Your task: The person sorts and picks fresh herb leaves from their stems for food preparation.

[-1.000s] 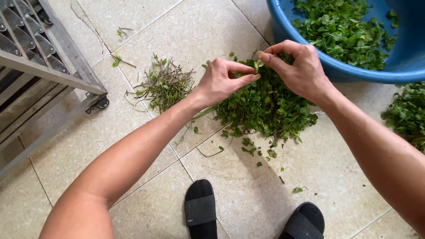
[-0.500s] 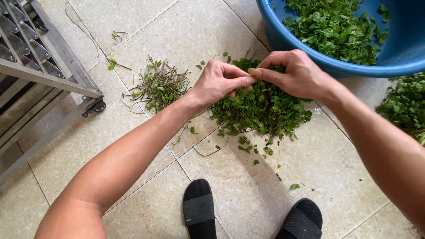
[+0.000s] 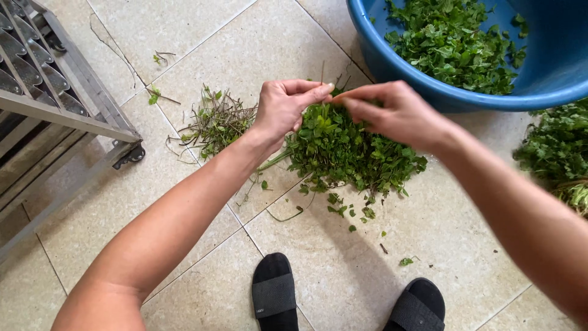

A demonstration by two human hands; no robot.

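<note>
Above leafy greens [image 3: 349, 153], both hands [image 3: 288, 107] seemingly pinch thin stems.

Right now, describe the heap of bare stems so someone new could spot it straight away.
Start at the big blue tub at top right, then go left past the leafy green pile beneath the left hand and right hand. Further left lies the heap of bare stems: thin, brownish and twiggy, almost leafless, unlike the dense greens beside it.
</note>
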